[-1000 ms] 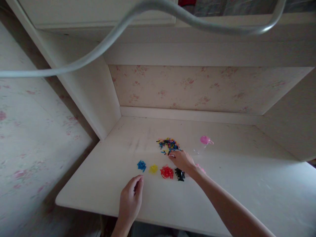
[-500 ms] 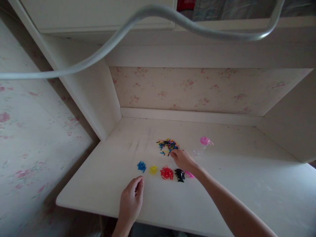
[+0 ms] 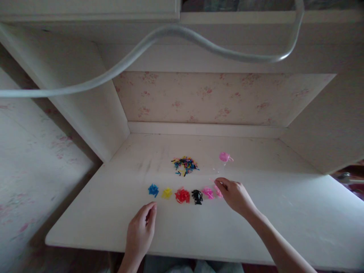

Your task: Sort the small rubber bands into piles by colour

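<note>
Above the right end of a row of small coloured piles, my right hand (image 3: 231, 191) pinches a tiny pale pink piece (image 3: 211, 179) at its fingertips. Beneath these fingers lies a light pink pile (image 3: 218, 191), partly covered. Leftward in the row come a bright pink pile (image 3: 208, 192), a black pile (image 3: 197, 196), a red pile (image 3: 182, 195), a yellow pile (image 3: 167, 193) and a blue pile (image 3: 153, 190). My left hand (image 3: 140, 227) rests closed in front of the blue pile; its contents, if any, are hidden. Farther back lies a mixed-colour pile (image 3: 186, 164) of small strips.
A pink round item (image 3: 224, 156) with a clear part stands behind my right hand on the white desk (image 3: 284, 212). Side panels and a papered back wall (image 3: 193, 98) enclose the desk. A pale cable (image 3: 176, 32) crosses the upper view.
My right hand has moved from the mixed pile rightward and nearer, to the light pink pile. My left hand stays closed near the blue pile. The camera view has shifted.
</note>
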`<state>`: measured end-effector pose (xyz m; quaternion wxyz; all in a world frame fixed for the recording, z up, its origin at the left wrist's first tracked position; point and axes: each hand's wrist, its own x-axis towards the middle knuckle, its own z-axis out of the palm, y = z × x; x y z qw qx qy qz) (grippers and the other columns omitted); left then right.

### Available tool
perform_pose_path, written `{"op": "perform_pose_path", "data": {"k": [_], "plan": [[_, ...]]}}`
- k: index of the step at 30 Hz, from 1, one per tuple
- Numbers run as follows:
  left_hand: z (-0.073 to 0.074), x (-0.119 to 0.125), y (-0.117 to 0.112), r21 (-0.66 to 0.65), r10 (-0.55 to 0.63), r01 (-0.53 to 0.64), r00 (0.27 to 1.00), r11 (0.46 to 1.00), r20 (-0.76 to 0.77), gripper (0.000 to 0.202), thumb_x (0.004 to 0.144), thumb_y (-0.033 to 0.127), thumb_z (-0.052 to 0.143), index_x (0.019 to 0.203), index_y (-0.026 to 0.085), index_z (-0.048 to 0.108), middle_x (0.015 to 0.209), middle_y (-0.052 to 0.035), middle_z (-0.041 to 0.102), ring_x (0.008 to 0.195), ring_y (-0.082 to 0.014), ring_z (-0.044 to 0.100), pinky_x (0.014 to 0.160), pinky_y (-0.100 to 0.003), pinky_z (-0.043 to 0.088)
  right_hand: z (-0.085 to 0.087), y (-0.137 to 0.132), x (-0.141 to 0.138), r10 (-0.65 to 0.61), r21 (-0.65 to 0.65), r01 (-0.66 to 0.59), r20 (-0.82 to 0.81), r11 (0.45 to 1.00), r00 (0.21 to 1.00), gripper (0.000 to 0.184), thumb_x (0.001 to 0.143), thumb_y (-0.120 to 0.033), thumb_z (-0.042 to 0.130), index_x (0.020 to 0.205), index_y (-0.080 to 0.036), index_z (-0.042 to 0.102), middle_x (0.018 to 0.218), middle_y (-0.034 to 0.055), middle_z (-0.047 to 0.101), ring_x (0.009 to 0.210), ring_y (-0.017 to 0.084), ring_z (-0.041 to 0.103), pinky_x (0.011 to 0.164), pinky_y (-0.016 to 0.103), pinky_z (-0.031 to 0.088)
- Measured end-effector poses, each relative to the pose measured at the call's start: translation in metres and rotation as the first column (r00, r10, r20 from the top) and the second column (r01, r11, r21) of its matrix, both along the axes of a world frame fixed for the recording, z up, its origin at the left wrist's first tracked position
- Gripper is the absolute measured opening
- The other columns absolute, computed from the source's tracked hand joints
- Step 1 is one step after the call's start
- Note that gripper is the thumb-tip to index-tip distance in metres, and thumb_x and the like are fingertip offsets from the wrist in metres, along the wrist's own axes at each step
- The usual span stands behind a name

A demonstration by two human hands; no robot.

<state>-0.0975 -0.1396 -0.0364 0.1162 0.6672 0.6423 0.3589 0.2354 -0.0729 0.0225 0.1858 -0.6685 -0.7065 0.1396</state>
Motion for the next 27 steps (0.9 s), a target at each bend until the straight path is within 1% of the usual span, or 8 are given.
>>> {"op": "perform_pose_path", "data": {"k": [6, 9, 13, 16, 18, 20, 23, 27], "plan": [[-0.002, 0.000, 0.001, 0.006, 0.016, -0.015, 0.999, 1.000, -0.050, 0.028, 0.090, 0.040, 0.045, 0.096, 0.021, 0.065, 0.096, -0.0032, 0.072, 0.084, -0.0163, 0.069, 0.070, -0.023, 0.055, -0.019, -0.032, 0.031, -0.074, 0.015, 0.073, 0.174, 0.997, 0.982, 0.033, 0.092, -0.040, 0.036, 0.095, -0.029, 0.067, 0.080, 0.0000, 0.072, 0.070, 0.017, 0.066, 0.059, 0.023, 0.040], [-0.001, 0.001, 0.002, 0.020, 0.022, -0.021, 0.997, 1.000, -0.075, 0.029, 0.089, 0.040, 0.045, 0.096, 0.021, 0.065, 0.095, -0.0032, 0.072, 0.084, -0.0161, 0.069, 0.069, -0.022, 0.055, -0.027, -0.037, 0.033, -0.067, 0.025, 0.063, 0.237, 0.998, 0.969, 0.031, 0.093, -0.038, 0.037, 0.095, -0.031, 0.067, 0.084, -0.0011, 0.073, 0.070, 0.017, 0.067, 0.056, 0.022, 0.039], [-0.001, 0.001, 0.003, 0.027, 0.022, -0.019, 0.995, 0.999, -0.095, 0.030, 0.089, 0.041, 0.044, 0.096, 0.021, 0.066, 0.095, -0.0038, 0.073, 0.083, -0.0168, 0.069, 0.067, -0.022, 0.055, -0.032, -0.036, 0.033, -0.030, 0.058, 0.017, 0.218, 0.998, 0.976, 0.031, 0.092, -0.037, 0.038, 0.094, -0.032, 0.069, 0.087, -0.0018, 0.073, 0.071, 0.015, 0.067, 0.057, 0.021, 0.041], [0.002, 0.002, 0.004, 0.013, 0.034, -0.033, 0.996, 0.999, -0.082, 0.032, 0.088, 0.043, 0.045, 0.095, 0.021, 0.067, 0.096, -0.0041, 0.073, 0.084, -0.0178, 0.069, 0.070, -0.023, 0.056, -0.033, -0.037, 0.038, -0.050, 0.107, 0.036, 0.136, 0.994, 0.989, 0.031, 0.091, -0.039, 0.040, 0.093, -0.032, 0.071, 0.086, -0.0011, 0.073, 0.071, 0.015, 0.067, 0.061, 0.021, 0.042], [0.004, 0.002, 0.005, -0.019, 0.055, -0.056, 0.997, 0.998, -0.061, 0.033, 0.087, 0.044, 0.045, 0.095, 0.022, 0.067, 0.096, -0.0040, 0.073, 0.085, -0.0184, 0.069, 0.072, -0.024, 0.055, -0.033, -0.040, 0.045, -0.128, 0.149, 0.121, 0.033, 0.981, 0.991, 0.034, 0.090, -0.043, 0.042, 0.092, -0.028, 0.072, 0.081, 0.0002, 0.073, 0.067, 0.014, 0.066, 0.061, 0.021, 0.042], [0.006, 0.002, 0.005, -0.065, 0.081, -0.083, 0.996, 0.994, -0.030, 0.034, 0.087, 0.046, 0.045, 0.094, 0.022, 0.068, 0.096, -0.0036, 0.073, 0.086, -0.0187, 0.069, 0.072, -0.024, 0.055, -0.035, -0.046, 0.052, -0.248, 0.147, 0.258, -0.084, 0.955, 0.965, 0.040, 0.087, -0.050, 0.043, 0.092, -0.025, 0.073, 0.070, 0.0003, 0.070, 0.057, 0.012, 0.061, 0.058, 0.020, 0.041], [0.010, 0.002, 0.006, -0.128, 0.119, -0.114, 0.992, 0.985, 0.035, 0.036, 0.085, 0.049, 0.046, 0.093, 0.022, 0.068, 0.095, -0.0034, 0.073, 0.085, -0.0187, 0.069, 0.070, -0.024, 0.055, -0.043, -0.059, 0.061, -0.415, 0.019, 0.431, -0.234, 0.902, 0.879, 0.048, 0.082, -0.059, 0.044, 0.090, -0.022, 0.073, 0.054, -0.0022, 0.060, 0.046, 0.011, 0.053, 0.051, 0.020, 0.040], [0.024, 0.009, 0.011, -0.165, 0.141, -0.127, 0.987, 0.978, 0.077, 0.036, 0.085, 0.049, 0.046, 0.094, 0.021, 0.068, 0.095, -0.0043, 0.073, 0.084, -0.0177, 0.069, 0.068, -0.022, 0.055, -0.054, -0.072, 0.064, -0.515, -0.106, 0.518, -0.388, 0.849, 0.765, 0.050, 0.076, -0.062, 0.049, 0.093, -0.020, 0.072, 0.061, -0.0020, 0.061, 0.053, 0.011, 0.055, 0.049, 0.017, 0.041]]}}
